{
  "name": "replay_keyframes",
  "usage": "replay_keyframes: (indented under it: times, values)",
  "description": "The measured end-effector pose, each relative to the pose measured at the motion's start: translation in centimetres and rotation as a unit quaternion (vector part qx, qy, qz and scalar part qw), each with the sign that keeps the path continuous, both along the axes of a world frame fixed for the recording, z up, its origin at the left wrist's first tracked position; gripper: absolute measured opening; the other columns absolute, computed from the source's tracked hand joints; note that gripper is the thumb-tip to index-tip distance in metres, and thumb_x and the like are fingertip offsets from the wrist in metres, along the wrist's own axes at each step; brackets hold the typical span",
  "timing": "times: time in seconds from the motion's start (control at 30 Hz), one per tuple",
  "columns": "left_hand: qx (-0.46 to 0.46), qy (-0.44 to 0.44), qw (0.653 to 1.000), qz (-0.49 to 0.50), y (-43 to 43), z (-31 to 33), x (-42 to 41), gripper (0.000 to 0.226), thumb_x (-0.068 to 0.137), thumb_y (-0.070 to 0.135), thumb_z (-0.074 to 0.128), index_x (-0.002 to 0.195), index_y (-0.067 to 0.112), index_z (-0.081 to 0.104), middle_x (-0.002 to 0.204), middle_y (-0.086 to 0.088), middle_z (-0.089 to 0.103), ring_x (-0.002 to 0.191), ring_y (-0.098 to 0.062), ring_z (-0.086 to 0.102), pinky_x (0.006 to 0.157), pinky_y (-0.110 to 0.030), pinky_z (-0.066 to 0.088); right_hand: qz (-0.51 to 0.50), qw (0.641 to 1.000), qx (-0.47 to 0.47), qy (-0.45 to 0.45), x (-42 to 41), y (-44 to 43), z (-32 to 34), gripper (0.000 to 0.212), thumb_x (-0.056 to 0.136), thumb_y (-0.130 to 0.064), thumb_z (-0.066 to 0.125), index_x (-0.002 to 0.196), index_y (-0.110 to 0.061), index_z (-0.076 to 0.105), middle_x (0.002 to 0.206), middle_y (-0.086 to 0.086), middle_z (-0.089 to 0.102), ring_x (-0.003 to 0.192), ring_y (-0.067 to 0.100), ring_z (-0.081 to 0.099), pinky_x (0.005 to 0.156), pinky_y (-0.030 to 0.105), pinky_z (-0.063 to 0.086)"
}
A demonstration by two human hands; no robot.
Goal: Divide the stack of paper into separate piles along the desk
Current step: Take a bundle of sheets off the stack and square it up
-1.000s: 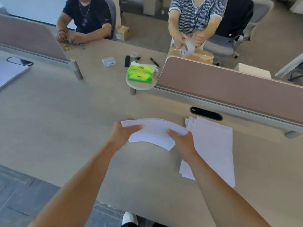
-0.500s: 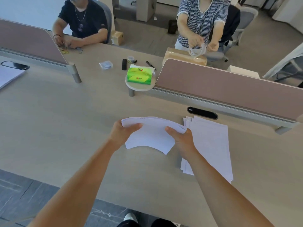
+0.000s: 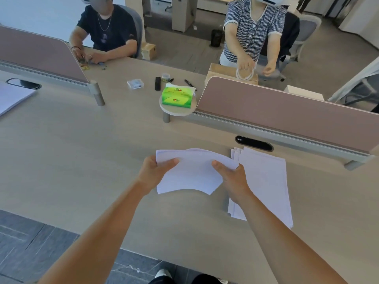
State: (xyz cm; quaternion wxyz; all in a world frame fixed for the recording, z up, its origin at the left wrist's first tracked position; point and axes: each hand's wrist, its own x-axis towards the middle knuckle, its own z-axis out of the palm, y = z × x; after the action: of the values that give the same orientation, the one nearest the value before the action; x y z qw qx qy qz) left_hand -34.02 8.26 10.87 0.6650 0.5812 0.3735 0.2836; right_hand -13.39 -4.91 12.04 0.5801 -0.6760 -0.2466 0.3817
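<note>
A thin bundle of white sheets (image 3: 190,173) is held above the desk, bowed upward in the middle. My left hand (image 3: 155,171) grips its left edge with the thumb on top. My right hand (image 3: 233,177) grips its right edge the same way. To the right a loose stack of white paper (image 3: 264,181) lies flat on the light wooden desk (image 3: 82,160), its sheets slightly fanned, partly hidden behind my right hand and forearm.
A pink divider panel (image 3: 287,111) runs behind the stack, with a cable slot (image 3: 254,142) in front of it. A green tissue pack (image 3: 178,97) sits on a small round stand. More paper (image 3: 12,97) lies far left. Two people work across the desk.
The held bundle stays in both hands and has dropped slightly lower toward the desk. The view has tilted up a little; the person opposite has lowered a tape roll.
</note>
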Motion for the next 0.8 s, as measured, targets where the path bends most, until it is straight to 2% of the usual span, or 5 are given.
replay_keyframes:
  times: [0.1,0.2,0.4,0.7,0.8]
  values:
    - [0.012,-0.006,1.000,-0.022,0.6,0.2,-0.5,0.045,0.066,0.039,0.080,0.105,0.017,0.075,0.106,-0.010,0.075,0.102,-0.030,0.071,0.090,-0.048,0.056,0.013,1.000,0.015,0.013,0.3,0.0,0.3,0.022,0.078,-0.025,0.081,0.097,-0.016,0.076,0.094,0.002,0.077,0.090,0.021,0.072,0.078,0.035,0.056]
    - [0.015,0.002,0.999,-0.035,0.7,-0.8,-1.2,0.052,0.064,0.030,0.083,0.113,0.017,0.071,0.111,-0.006,0.074,0.107,-0.026,0.069,0.095,-0.046,0.053,0.036,0.999,0.000,0.014,0.4,-0.3,-0.2,0.024,0.074,-0.023,0.084,0.097,-0.024,0.077,0.100,0.001,0.076,0.097,0.023,0.070,0.087,0.038,0.055]
    - [-0.008,-0.008,0.999,0.039,-0.9,-1.4,-0.3,0.050,0.061,0.042,0.080,0.098,0.008,0.076,0.102,-0.015,0.075,0.089,-0.023,0.071,0.085,-0.045,0.055,0.008,1.000,-0.008,0.007,-0.3,-0.6,-0.5,0.015,0.085,-0.018,0.075,0.099,-0.012,0.075,0.095,0.005,0.076,0.089,0.023,0.070,0.078,0.037,0.055]
    - [-0.025,-0.007,0.999,0.026,-0.2,-2.7,-0.6,0.044,0.059,0.019,0.085,0.101,0.012,0.075,0.106,-0.011,0.075,0.097,-0.028,0.071,0.091,-0.041,0.054,-0.002,1.000,-0.016,0.001,0.8,-1.4,0.0,0.024,0.078,-0.016,0.081,0.100,-0.011,0.074,0.094,0.001,0.077,0.089,0.019,0.072,0.074,0.029,0.054]
    - [-0.037,-0.002,0.999,0.033,-0.4,-3.0,-0.2,0.036,0.064,0.016,0.082,0.096,0.002,0.074,0.102,-0.018,0.074,0.088,-0.027,0.070,0.084,-0.039,0.054,0.000,0.998,-0.015,-0.067,1.1,-1.6,0.9,0.026,0.080,-0.019,0.081,0.104,-0.021,0.072,0.101,-0.007,0.073,0.092,0.014,0.067,0.078,0.027,0.050]
